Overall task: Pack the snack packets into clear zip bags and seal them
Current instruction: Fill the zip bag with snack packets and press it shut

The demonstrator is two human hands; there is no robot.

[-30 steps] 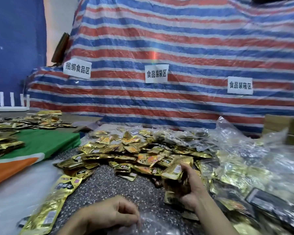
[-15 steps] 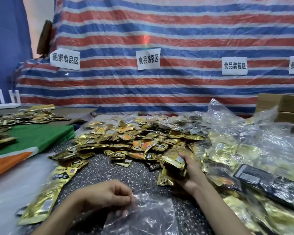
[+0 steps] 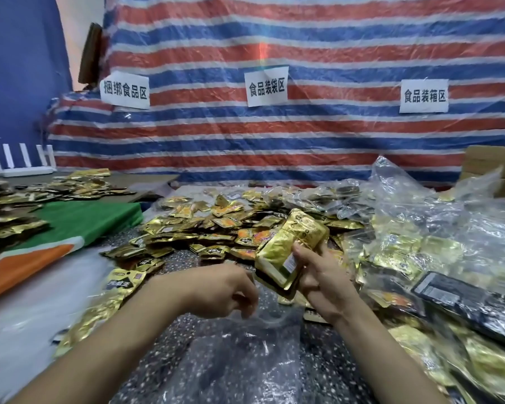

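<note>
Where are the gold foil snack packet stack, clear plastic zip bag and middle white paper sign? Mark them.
Gold foil snack packet stack (image 3: 292,240): head view, top face.
Clear plastic zip bag (image 3: 239,365): head view, body.
Middle white paper sign (image 3: 266,88): head view, centre.

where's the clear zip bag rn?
Head view: the clear bag lies low centre on the speckled table. The left hand grips its mouth, just below the gold packets held in the right hand.

3 paper signs (image 3: 267,88), 2 hands (image 3: 219,290) and 1 empty clear zip bag (image 3: 245,360) are counted; snack packets (image 3: 216,225) are heaped uncounted.
</note>
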